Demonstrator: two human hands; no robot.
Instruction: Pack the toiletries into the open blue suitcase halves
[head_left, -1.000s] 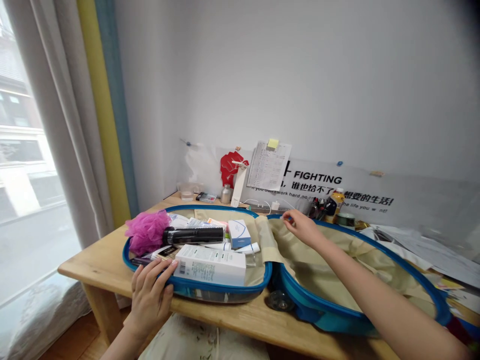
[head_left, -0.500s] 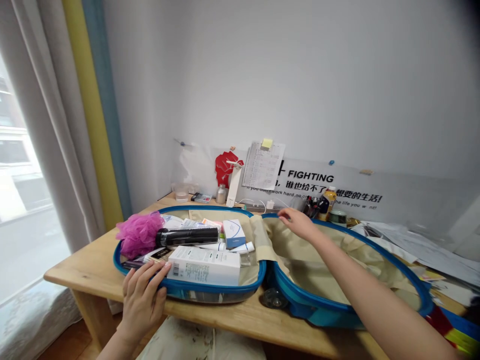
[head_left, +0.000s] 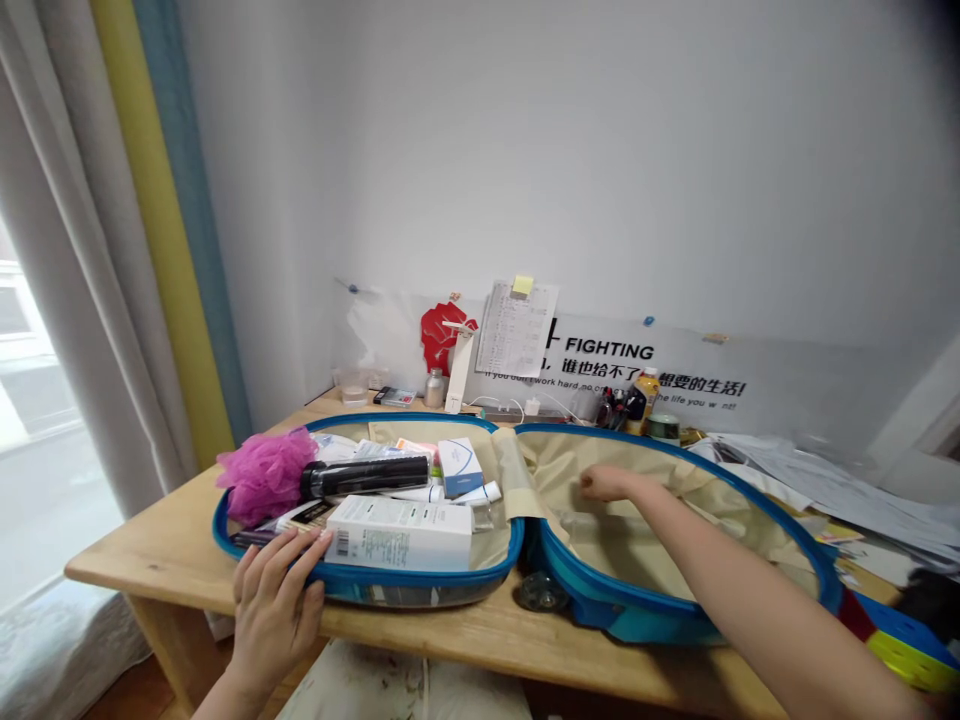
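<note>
A blue-rimmed suitcase (head_left: 450, 578) lies opened flat, with a beige lining. My left hand (head_left: 277, 605) is closed over the front rim of its left half, fingers on top and thumb outside. That half holds a pink bath puff (head_left: 266, 472), a black cylinder (head_left: 367, 476), a white box (head_left: 405, 532), a small blue-and-white box (head_left: 460, 467) and white tubes (head_left: 478, 494). My right hand (head_left: 604, 483) is down in the right half (head_left: 675, 545), near its lining. Its fingers are curled; what they hold, if anything, is hidden.
The suitcase rests on a wooden table (head_left: 135, 560). Along the back stand a white lamp (head_left: 459, 372), a glass jar (head_left: 435, 388) and a yellow-labelled bottle (head_left: 643, 398). Papers (head_left: 795, 485) are piled at the right. A blue-and-yellow object (head_left: 911, 645) sits at the right edge.
My right hand has moved from the suitcase's back rim down into the right half, its fingers curling in. My left hand stays on the front rim. The view has shifted slightly.
</note>
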